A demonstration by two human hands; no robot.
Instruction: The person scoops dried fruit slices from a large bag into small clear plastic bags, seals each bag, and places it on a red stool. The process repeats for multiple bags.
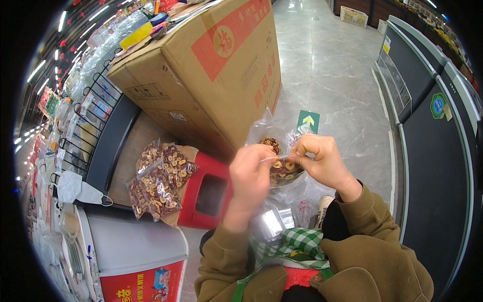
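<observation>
My left hand and my right hand pinch the top edge of a clear plastic bag between thumbs and fingers. Dried red date slices show through its film, hanging below my hands. Behind it stands a larger clear plastic sack with more date slices inside. On the left, several filled clear bags of date slices lie piled on a red and brown carton. A stack of shiny clear plastic bags rests near my lap, by a green checked apron.
A large cardboard box stands ahead on the left, with yellow tape on top. Black wire shelving runs along the left, where a white face mask hangs. Dark freezer cabinets line the right side of the tiled floor.
</observation>
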